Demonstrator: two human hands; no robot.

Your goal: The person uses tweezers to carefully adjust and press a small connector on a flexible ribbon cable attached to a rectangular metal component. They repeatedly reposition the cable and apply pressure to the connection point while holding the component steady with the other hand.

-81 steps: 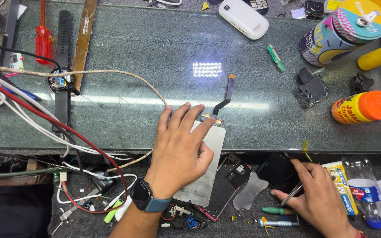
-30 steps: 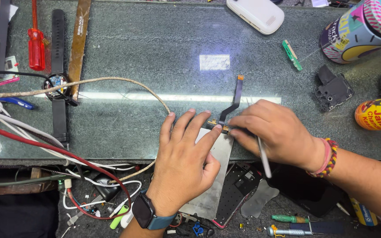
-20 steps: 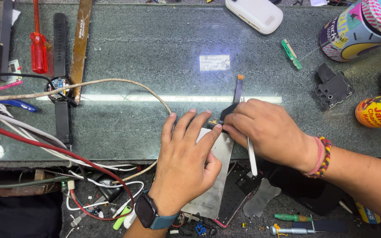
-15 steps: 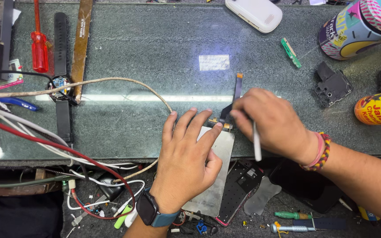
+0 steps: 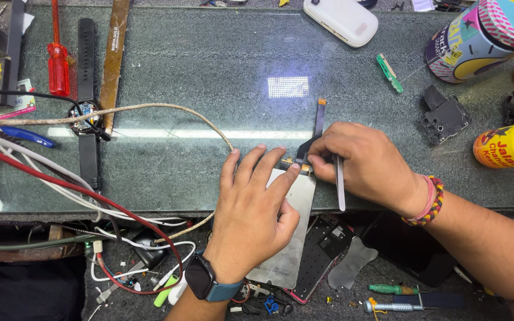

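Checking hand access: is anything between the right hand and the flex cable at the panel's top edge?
Nothing visible. The right hand is already at the flex cable, tweezers in its grip; the left hand presses the panel beside it.

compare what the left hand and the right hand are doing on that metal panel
The left hand lies flat, fingers spread, on the metal panel; the right hand is curled at its top edge. The left hand holds no tool; the right hand grips tweezers. Both are bare and meet at the black flex ribbon.
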